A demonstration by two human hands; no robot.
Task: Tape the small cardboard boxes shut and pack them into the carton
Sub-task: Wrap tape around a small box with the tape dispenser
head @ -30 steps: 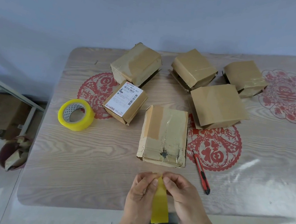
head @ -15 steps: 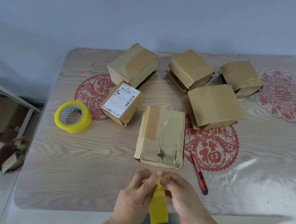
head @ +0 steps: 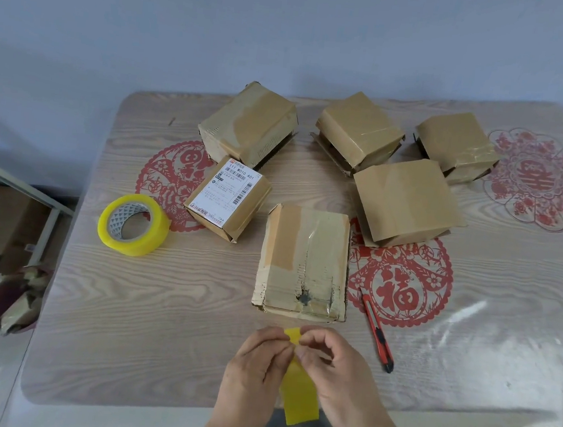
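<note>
The small cardboard boxes number six on the wood-grain table (head: 125, 318). The nearest box (head: 304, 262) lies flat at the middle, worn and creased, with a brown tape strip along its left part, clear tape over the rest and a dark tear near its near edge. Left and farther stands a box with a white shipping label (head: 228, 202), touching a larger taped box (head: 248, 128) behind it. Three more sit right of these: one at far centre (head: 360, 129), one at far right (head: 457, 144), and a broad one (head: 407, 199) nearer, just beside the nearest box's far right corner.

Both hands hover at the near edge of the table, close in front of the nearest box. The left hand (head: 253, 369) and right hand (head: 334, 370) pinch the top of a strip of yellow tape (head: 300, 394), which hangs down toward the person.

A yellow tape roll (head: 133, 224) lies at the left; a red utility knife (head: 378, 331) lies just right of the nearest box. Bare tabletop stretches across the near left and near right.
</note>
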